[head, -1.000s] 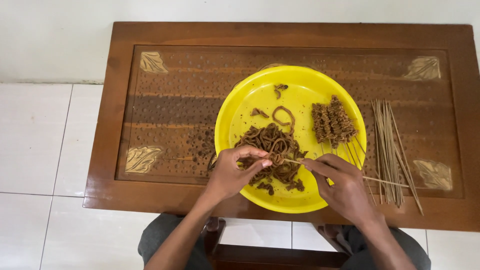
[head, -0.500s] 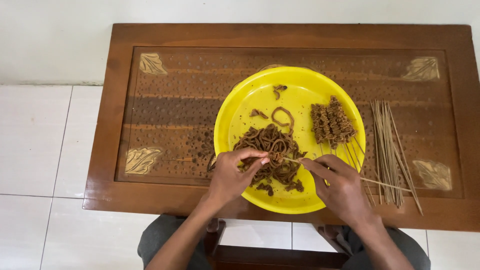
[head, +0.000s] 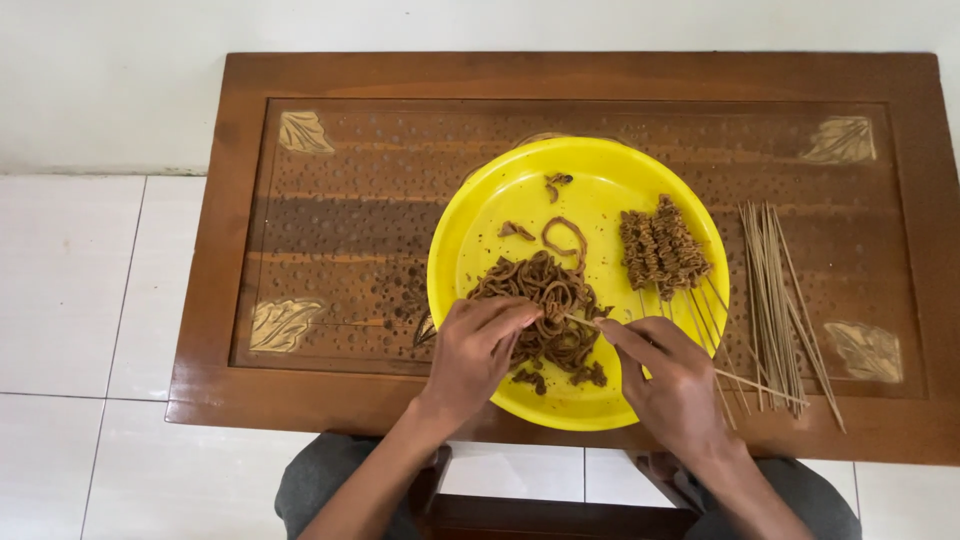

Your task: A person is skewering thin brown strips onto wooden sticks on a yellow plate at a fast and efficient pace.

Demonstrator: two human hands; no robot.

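Head view: left hand (head: 470, 355) pinches a brown strip (head: 545, 310) over the pile in the yellow plate (head: 470, 230), steadying it as right hand (head: 675, 375) fingers grip a skewer (head: 745, 382) pointed at it.

Head view, daylight-type illumination, even and bright. No hard shadows; light is soft and diffuse, direction not clearly determinable. Yellow plastic basin (head: 480, 225) is the most saturated area, with a faint paler sheen on its inner wall at the far side; no blown highlights. Left of the basin, the glass inlay of the wooden table (head: 320, 230) carries a darker horizontal band, reflection or shadow, cannot tell which. Left hand (head: 470, 355) and right hand (head: 675, 380), at the basin's near rim, cast only weak shading beneath them. Focus sharp across the frame: bamboo skewers (head: 775, 290) right of the basin resolve individually. Table edges show slight bowing toward the frame borders. No motion blur.
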